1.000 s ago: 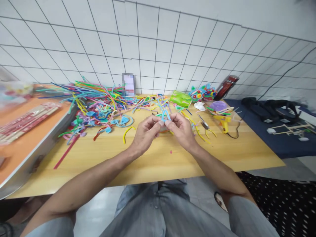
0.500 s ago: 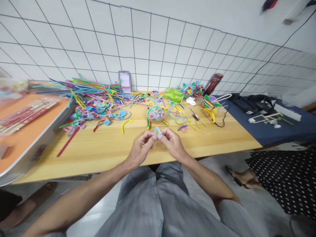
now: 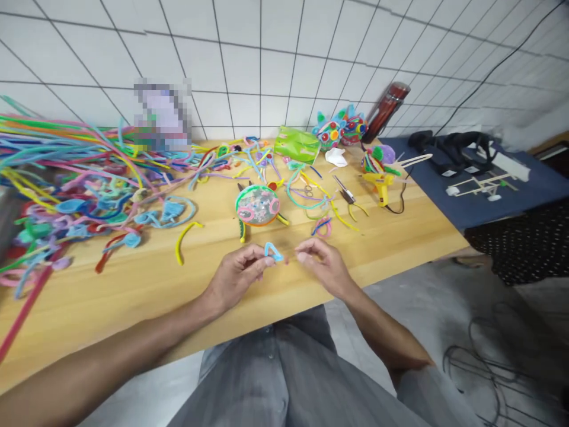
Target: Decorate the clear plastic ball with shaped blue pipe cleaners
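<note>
Loop (image 3: 276,257) in left hand (image 3: 237,270), before ball (image 3: 260,204) on table (image 3: 133,281), stems (image 3: 71,206) heaped left, pliers (image 3: 347,196) then glue gun (image 3: 381,188) right, packet (image 3: 297,144) behind, flask (image 3: 386,112) by wall (image 3: 246,71), frame (image 3: 481,184) on cloth (image 3: 438,194) far right.

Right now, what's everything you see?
Fuzzy strips: many, mixed colours, mostly left
Decorated ball: one, grey and pink, centre
Bent strip: one, blue, front
Blurred object: one, pale, left rear
Packet: one, green, near wall
Studded balls: two, multicoloured, near packet
Flask: one, red, near wall
Scrap: one, white, near packet
Glue gun: one, yellow, right
Pliers: one, yellow handles, beside glue gun
Wooden frame: one, pale, far right
Table: one, tan, underneath
Left hand: one, bare, front
Right hand: one, bare, front
</note>
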Demonstrator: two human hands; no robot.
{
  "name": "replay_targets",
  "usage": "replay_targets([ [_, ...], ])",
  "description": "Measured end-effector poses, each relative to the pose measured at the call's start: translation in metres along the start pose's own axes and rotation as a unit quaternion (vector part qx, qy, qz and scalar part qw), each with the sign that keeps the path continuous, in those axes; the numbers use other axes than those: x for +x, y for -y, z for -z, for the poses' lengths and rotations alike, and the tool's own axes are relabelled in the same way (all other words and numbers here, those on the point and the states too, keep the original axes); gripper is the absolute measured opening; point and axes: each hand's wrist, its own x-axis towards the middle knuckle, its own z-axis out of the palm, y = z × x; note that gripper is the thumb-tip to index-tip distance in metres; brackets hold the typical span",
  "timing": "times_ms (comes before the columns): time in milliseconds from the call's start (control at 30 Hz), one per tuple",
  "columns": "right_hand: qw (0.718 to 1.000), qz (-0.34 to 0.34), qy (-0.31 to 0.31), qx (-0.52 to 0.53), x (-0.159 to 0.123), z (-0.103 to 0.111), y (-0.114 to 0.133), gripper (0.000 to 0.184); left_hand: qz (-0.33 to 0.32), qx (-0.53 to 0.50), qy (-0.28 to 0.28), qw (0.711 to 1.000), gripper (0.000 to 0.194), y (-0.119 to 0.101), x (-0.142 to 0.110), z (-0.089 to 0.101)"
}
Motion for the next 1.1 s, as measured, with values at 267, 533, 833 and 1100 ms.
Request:
replay_targets([
  [267,0.931,-0.023,-0.351,-0.099,0.033,0.141,-0.032,0.011,0.024,-0.019,-0.011,0.999,0.023,0.012,0.006,0.011],
  [533,0.846,-0.132,-0.460,-0.234,0.106,0.213,-0.049,0.035,0.049,-0.103,-0.023,0.993,0.028,0.015,0.007,0.019],
  [833,0.818,-0.169,-0.426,-0.348,0.137,0.221,-0.058,0.041,0.049,-0.115,0.002,0.992,0.029,0.023,0.009,0.019],
  [1100,0.850,-0.113,-0.398,-0.327,0.114,0.196,-0.037,0.036,0.036,-0.117,-0.036,0.992,0.025,0.016,0.010,0.022],
])
